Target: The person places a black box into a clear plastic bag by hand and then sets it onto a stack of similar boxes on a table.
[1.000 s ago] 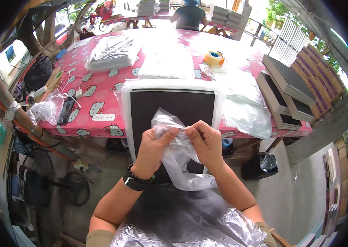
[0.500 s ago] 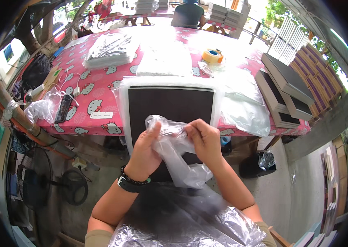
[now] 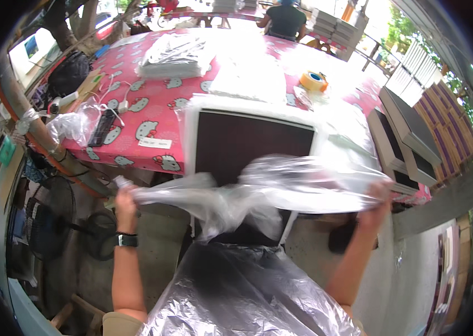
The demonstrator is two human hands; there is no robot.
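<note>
A clear plastic bag point(image 3: 231, 201) stretches wide across the front of me, blurred by its motion. My left hand point(image 3: 126, 207) is closed on one end, out past the table's front edge. At the opposite end my right hand point(image 3: 378, 203) grips the bag too, though its fingers are smeared. Behind the bag, a black flat panel point(image 3: 253, 140) with a pale border lies on white foam sheeting point(image 3: 190, 134) and juts over the table edge toward me. More clear plastic point(image 3: 247, 291) covers my lap.
The table point(image 3: 158, 159) wears a pink patterned cloth. On it are a stack of plastic-wrapped sheets point(image 3: 174, 59), a tape roll point(image 3: 314, 82), a black power strip point(image 3: 102, 127) and a white label point(image 3: 155, 144). Boxed panels point(image 3: 407, 131) stand at right; a fan point(image 3: 52, 218) is at left. A person point(image 3: 284, 21) sits beyond.
My hands have moved far apart, left and right, pulling the bunched plastic bag out into a wide span. The view has shifted slightly, so the table sits further right.
</note>
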